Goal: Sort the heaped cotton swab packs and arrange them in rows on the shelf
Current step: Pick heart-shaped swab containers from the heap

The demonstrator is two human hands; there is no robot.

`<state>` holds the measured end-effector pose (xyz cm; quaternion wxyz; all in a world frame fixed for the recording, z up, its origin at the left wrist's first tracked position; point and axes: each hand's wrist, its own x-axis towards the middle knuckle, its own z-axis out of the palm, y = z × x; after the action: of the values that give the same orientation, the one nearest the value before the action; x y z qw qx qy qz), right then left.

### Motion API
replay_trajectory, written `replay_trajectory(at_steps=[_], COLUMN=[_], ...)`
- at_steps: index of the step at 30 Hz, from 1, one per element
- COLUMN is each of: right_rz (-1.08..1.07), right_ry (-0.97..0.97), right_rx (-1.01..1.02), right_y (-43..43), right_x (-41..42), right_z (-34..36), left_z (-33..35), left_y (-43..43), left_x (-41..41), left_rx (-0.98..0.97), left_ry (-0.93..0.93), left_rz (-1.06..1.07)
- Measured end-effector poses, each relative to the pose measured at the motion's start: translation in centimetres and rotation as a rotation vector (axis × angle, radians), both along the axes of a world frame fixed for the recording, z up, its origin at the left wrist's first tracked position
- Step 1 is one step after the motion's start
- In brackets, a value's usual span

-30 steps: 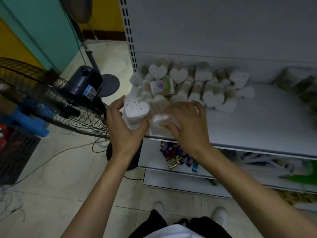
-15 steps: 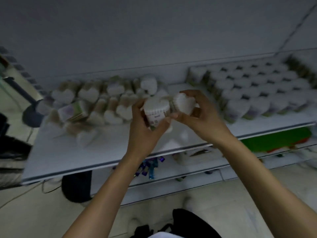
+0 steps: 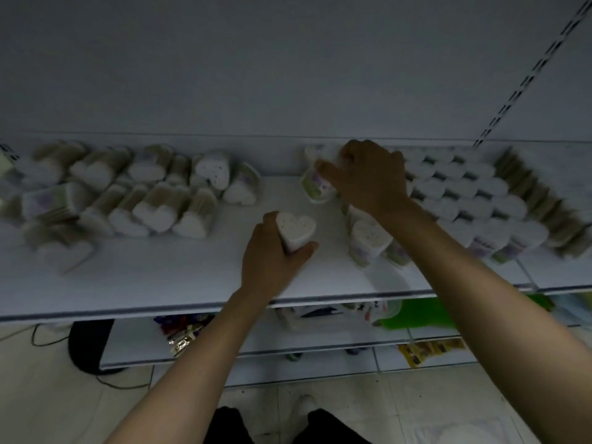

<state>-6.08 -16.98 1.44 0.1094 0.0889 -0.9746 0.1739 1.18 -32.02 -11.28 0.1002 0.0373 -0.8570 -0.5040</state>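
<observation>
Two packs held: my left hand (image 3: 272, 261) wraps upright heart pack (image 3: 296, 229) over mid shelf (image 3: 192, 277); right hand (image 3: 368, 177) fingers curl on far pack (image 3: 315, 184), left of sorted rows (image 3: 464, 193). Risk: right forearm (image 3: 448, 251) clips near standing packs (image 3: 368, 240), dominoes row. Heap (image 3: 128, 193) far left.

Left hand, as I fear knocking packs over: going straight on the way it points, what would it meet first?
Probably the tilted pack that the right hand grips, past a bare strip of shelf. The left hand holds its own heart-shaped pack; depth is unclear.
</observation>
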Motion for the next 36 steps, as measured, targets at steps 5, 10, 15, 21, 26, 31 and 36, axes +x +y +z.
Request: replay_trajectory(at_steps=[5,10,15,21,26,31,36], right_rz=[0.086,0.104,0.181,0.190,0.110,0.302,0.218], right_ry=[-0.055,0.113,0.340,0.086,0.102,-0.014,0.111], right_rx=[0.506,0.509,0.582,0.639,0.381,0.295,0.277], right_y=[-2.8,-3.1,-2.0,-1.3,-1.7,-1.9,-0.9], right_x=[-2.4,-1.8,-1.4,-2.0,-0.4,4.2,2.4], right_z=[-3.2,-4.3,-5.4,-4.4,-3.4,-3.3,-3.5], left_z=[0.2,-0.2,-0.4,-0.7,-1.9,-0.9,-0.3], left_y=[0.0,-0.2,-0.2,-0.3,-0.8,-0.2,1.2], left_x=[0.0,0.1,-0.8,-1.0,-0.7,-1.5,-3.7], left_rx=[-0.099,-0.089,-0.074,-0.016,0.118,0.212,0.214], left_ry=[-0.013,-0.001,-0.008,-0.001,0.061,0.092,0.108], left_rz=[0.019,0.004,-0.009,-0.075,-0.100,-0.150,-0.202])
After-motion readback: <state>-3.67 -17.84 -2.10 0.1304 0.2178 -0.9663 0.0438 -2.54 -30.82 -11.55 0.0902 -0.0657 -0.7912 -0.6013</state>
